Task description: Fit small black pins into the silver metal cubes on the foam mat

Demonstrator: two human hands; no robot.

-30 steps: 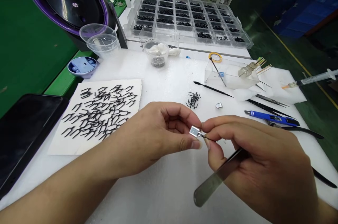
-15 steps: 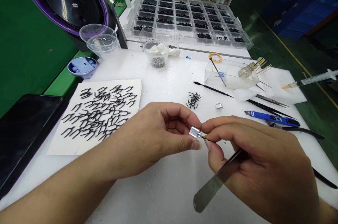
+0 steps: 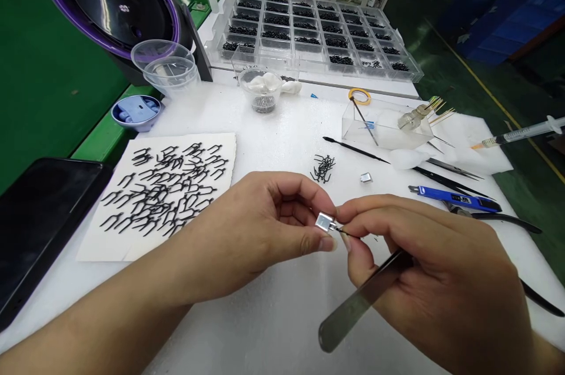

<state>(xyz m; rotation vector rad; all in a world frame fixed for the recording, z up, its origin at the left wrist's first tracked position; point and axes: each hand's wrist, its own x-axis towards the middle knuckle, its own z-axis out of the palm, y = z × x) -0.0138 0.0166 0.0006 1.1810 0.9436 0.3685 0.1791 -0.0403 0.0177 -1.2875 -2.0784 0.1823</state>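
Note:
Between the thumb and fingers of my left hand [image 3: 269, 222] is a small shiny silver metal block [image 3: 324, 222]. My right hand [image 3: 441, 263] meets it from the right, its fingertips pinching a thin dark piece [image 3: 348, 234] at the block's narrow end. Tucked in the same hand are metal tweezers [image 3: 362, 307], their rounded rear end pointing down and left; their tips are hidden. Beyond the hands lies a small pile of black forked pieces [image 3: 323, 168], with another silver block [image 3: 366, 177] to its right.
White paper [image 3: 92, 245] at left carries many black forked pieces. A clear compartment tray [image 3: 415, 72] spans the back. A purple-rimmed black device [image 3: 119, 4] stands back left. Rightward lie a blue cutter knife [image 3: 459, 198], a black pick [image 3: 353, 149] and a syringe [image 3: 521, 132].
The tweezers' rear end has shifted slightly left and up. Both hands keep their hold on the block and the thin dark piece, almost still.

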